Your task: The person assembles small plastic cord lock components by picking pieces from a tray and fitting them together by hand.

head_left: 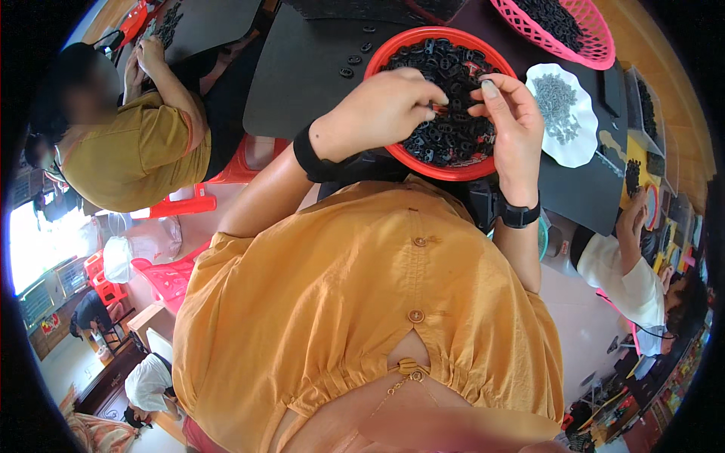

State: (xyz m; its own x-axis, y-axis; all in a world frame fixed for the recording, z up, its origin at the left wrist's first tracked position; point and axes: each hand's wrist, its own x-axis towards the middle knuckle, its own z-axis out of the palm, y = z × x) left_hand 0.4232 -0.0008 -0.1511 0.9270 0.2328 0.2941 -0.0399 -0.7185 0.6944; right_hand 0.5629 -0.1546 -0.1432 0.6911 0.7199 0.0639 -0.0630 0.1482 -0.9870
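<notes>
Two hands above a red bowl (445, 173) of black parts (442, 145).
Over the bowl, the left hand (389, 104) and right hand (516, 124) have fingertips drawn near their thumbs; whether either grips a part cannot be told. Right of the bowl: a scalloped white plate (578, 154); beyond the bowl, rightward, a pink basket (603, 47).

The desk (302, 83) left of the red basin (438, 32) gives free passage past four loose black pieces (354, 60); rightward, the white scalloped dish (591, 124) and pink basket (603, 34) obstruct.
</notes>
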